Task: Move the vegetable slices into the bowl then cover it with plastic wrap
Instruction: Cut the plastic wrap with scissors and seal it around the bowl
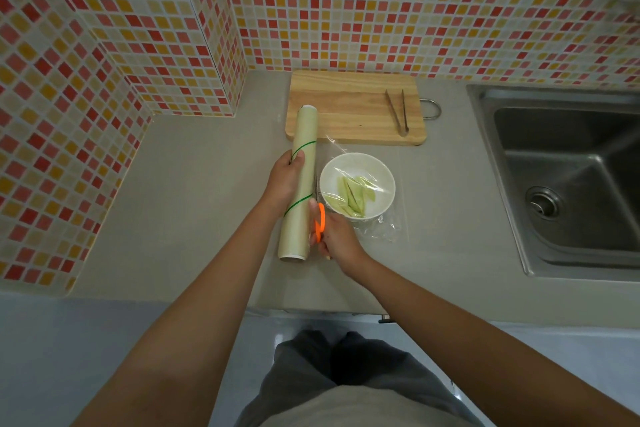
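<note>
A white bowl [360,163] on the grey counter holds several pale green vegetable slices [351,197]. A clear sheet of plastic wrap [382,227] lies stretched over the bowl and runs left to the long pale roll of plastic wrap [303,149]. My left hand [285,180] grips that roll around its middle, just left of the bowl. My right hand [334,237] holds orange-handled scissors [320,222] between the roll and the bowl, at the near edge of the sheet; the blades are barely visible.
A wooden cutting board [346,107] lies behind the bowl against the tiled wall, with metal tongs [398,111] on its right part. A steel sink [568,177] is sunk into the counter at the right. The counter's front edge [311,308] runs below my forearms.
</note>
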